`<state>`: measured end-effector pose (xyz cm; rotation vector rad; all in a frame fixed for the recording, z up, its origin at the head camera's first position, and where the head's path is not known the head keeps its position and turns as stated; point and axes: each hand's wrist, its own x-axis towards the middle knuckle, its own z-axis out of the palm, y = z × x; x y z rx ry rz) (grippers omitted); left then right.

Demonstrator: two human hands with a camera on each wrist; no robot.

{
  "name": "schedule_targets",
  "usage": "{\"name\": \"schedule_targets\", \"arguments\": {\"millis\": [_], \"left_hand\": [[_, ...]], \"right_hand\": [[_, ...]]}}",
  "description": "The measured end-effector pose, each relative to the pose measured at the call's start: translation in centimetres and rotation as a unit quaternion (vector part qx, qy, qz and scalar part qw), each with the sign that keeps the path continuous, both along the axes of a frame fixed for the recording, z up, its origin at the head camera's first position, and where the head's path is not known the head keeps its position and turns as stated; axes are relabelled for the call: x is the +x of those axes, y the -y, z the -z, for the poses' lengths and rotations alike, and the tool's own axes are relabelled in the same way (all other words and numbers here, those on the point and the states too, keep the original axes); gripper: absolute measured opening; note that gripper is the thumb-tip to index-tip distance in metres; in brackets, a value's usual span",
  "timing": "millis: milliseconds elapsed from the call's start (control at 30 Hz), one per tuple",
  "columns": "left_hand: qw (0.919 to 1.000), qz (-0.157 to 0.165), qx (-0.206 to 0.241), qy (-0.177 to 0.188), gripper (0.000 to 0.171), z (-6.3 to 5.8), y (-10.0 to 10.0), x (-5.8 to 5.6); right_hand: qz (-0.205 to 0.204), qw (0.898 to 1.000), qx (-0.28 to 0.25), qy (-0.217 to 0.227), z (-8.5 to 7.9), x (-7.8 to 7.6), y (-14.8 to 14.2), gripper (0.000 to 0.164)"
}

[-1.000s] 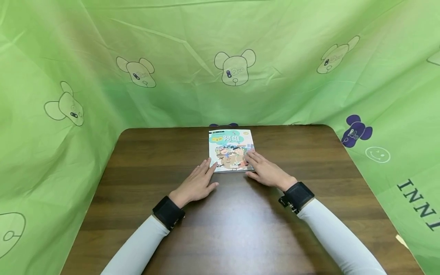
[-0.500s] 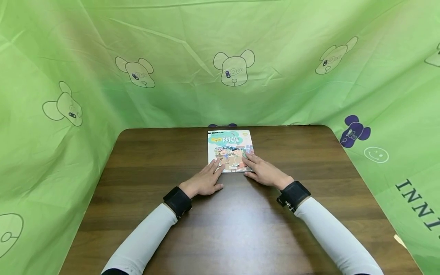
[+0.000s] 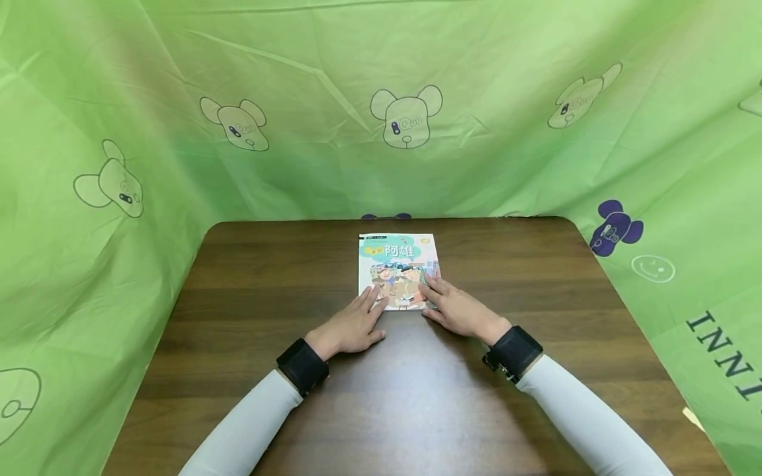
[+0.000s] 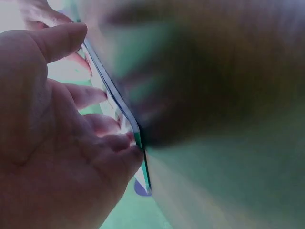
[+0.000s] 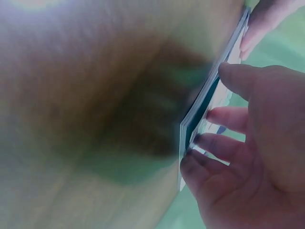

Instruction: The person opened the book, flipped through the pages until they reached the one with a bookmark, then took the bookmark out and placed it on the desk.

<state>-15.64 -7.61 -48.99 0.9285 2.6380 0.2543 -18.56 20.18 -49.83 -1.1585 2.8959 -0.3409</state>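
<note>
Book (image 3: pixel 394 268) lies flat, cover up, abt mid-bench L-to-R & nr the far edge; white title chars (image 3: pixel 399 251) at its far end, cartoon figs (image 3: pixel 395 283) below, right way up for the person. L hand (image 3: pixel 350 328) rests fingertips on the near-left corner, thumb spread out past the near edge. R hand (image 3: pixel 463 312) has fingertips on the near-right part, thumb at the near edge; can't tell if it touches. Hands are apart, w/ cover showing btwn; fingers mostly straight, neither clamped on it. Black bands (image 3: pixel 302 365) on both wrists, pale sleeves (image 3: pixel 241 426) up the forearms. Bench (image 3: pixel 256 291) is dark wood-grain w/ a bright glare patch in front of the book. Green cloth (image 3: pixel 309 178) hangs round back + sides: outlined bear heads (image 3: pixel 407 122), purple bear (image 3: pixel 616 230) at R, smiley (image 3: pixel 653 268) below it, dark letters (image 3: pixel 721 357) farther R.
</note>
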Motion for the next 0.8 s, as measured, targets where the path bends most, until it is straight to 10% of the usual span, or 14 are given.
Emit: {"name": "schedule_targets", "arguments": {"millis": [800], "left_hand": [[0.9998,-0.008,0.01,-0.013,0.073,-0.2,1.1,7.4]], "right_hand": [[-0.024,0.999,0.017,-0.031,-0.4,6.7,0.4,0.06]]}}
